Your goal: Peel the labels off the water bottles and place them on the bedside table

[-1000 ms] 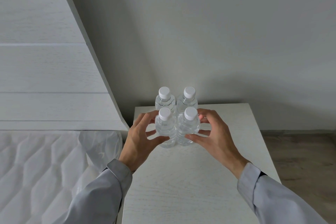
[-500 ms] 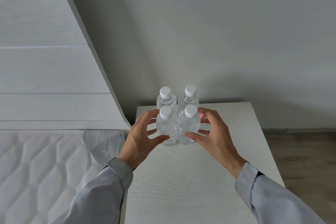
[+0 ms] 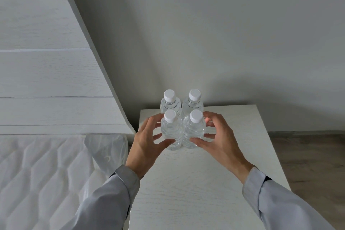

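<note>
Four clear water bottles with white caps stand upright in a tight square near the back of the white bedside table [image 3: 214, 183]. None shows a label. My left hand [image 3: 145, 147] cups the front left bottle [image 3: 170, 132], with the thumb on its lower front and the fingers curved round its left side. My right hand [image 3: 218, 142] cups the front right bottle [image 3: 193, 129] the same way from the right. The back left bottle [image 3: 169, 101] and back right bottle [image 3: 194, 101] stand untouched behind them.
A quilted white mattress [image 3: 37, 183] lies to the left, with a clear plastic bag [image 3: 106, 149] at its corner beside the table. The white headboard [image 3: 46, 71] rises behind it. A grey wall backs the table, and wooden floor [image 3: 308, 155] shows at the right.
</note>
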